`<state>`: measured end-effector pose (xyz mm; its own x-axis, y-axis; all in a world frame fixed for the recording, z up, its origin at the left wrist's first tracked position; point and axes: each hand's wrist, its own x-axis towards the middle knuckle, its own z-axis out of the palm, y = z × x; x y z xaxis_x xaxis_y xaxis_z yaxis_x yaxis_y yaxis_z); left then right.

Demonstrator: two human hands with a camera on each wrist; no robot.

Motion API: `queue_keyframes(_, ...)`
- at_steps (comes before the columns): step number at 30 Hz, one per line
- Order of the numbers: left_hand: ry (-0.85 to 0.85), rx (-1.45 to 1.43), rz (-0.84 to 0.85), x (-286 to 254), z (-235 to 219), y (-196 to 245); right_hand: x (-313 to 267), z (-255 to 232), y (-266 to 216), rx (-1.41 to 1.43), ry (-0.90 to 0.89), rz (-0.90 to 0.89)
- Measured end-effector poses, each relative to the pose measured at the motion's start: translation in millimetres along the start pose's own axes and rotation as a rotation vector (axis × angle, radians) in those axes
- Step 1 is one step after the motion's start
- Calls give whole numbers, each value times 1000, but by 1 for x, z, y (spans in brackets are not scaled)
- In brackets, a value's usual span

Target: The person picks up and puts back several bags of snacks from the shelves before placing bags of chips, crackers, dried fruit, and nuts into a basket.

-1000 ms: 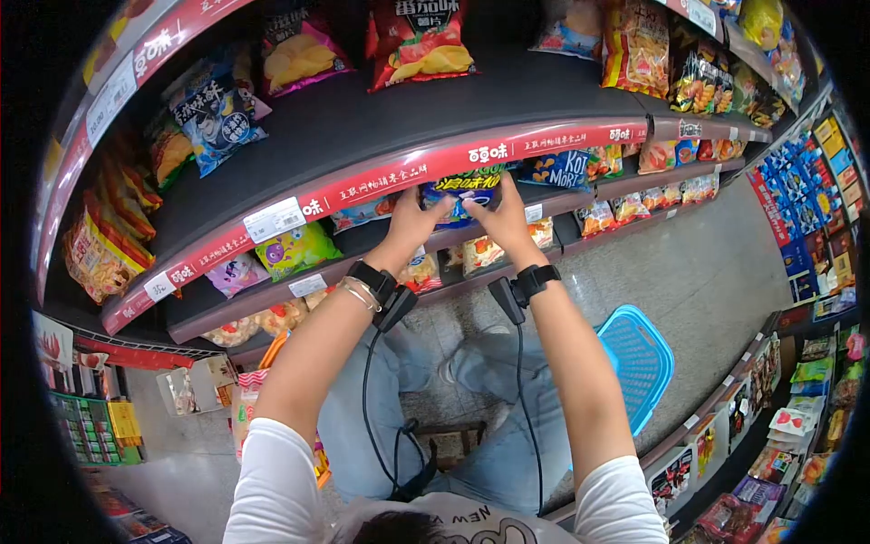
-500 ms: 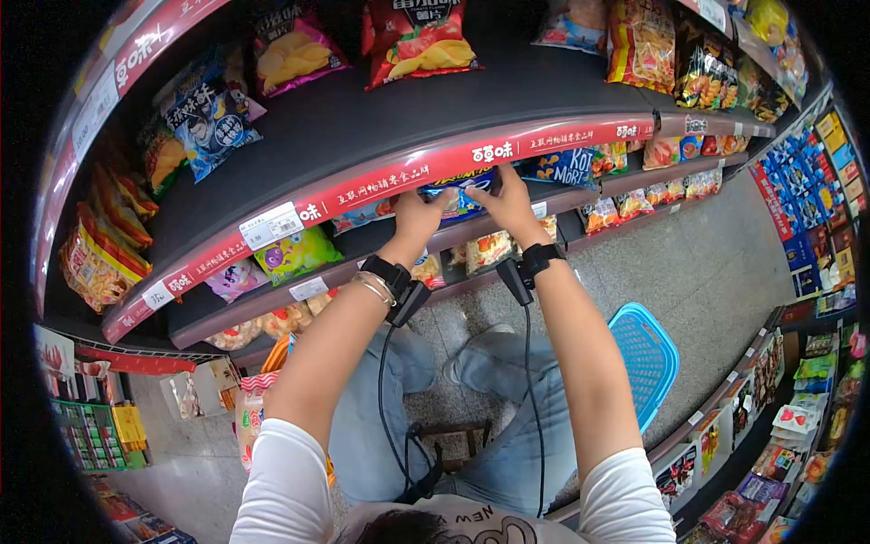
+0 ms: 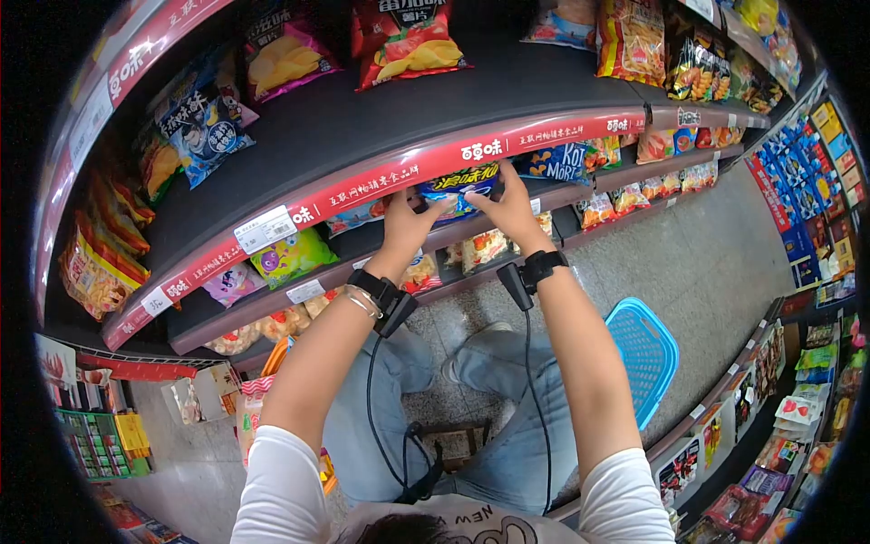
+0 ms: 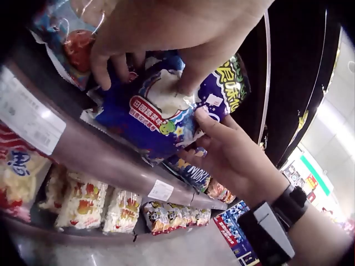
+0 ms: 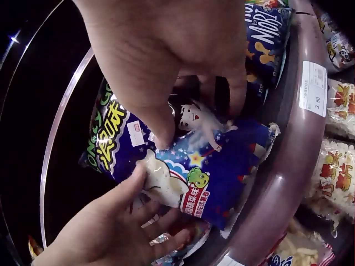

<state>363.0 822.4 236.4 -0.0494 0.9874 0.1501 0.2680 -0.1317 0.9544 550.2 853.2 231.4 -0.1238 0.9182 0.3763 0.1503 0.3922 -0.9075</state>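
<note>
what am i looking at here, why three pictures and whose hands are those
These are three cameras worn by one person in a shop aisle. The wide round picture comes from a camera on the head, looking down past both arms. The other two come from small black cameras strapped to the wrists, so each shows the work from close up, beside that hand.

Both hands hold one blue snack bag at a shelf under a red price strip. The left hand grips the bag's left side, the right hand its right side. In the wrist views the thumbs press on the bag's front.

Other snack bags lie on the shelves above and below. A blue basket sits on the floor to the person's right.
</note>
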Motion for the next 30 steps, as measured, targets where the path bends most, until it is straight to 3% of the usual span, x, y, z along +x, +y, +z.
queue_keyframes(4, 24, 91, 75, 2, -1, -11, -8, -15, -5, 22, 12, 10)
queue_keyframes(7, 38, 157, -34, 10, 1, -26, -17, -32, 0, 34, 56, 10)
queue_keyframes(12, 199, 335, -7, 25, 16, -34, -21, -52, 10, 24, 72, 54)
queue_keyframes(14, 236, 333, -44, 23, 20, -19, -20, -48, 10, 8, 93, 82)
queue_keyframes(20, 75, 181, -20, 13, 21, -14, -8, -23, 4, 11, 79, -46)
queue_keyframes(23, 61, 136, 193, 10, 21, -19, -3, -5, 1, -68, 57, -32)
queue_keyframes(27, 64, 138, 82, 12, 9, -20, 4, 12, -3, -101, 37, -66)
queue_keyframes(30, 94, 205, 110, 15, 8, -29, 0, 16, 2, -84, 50, -10)
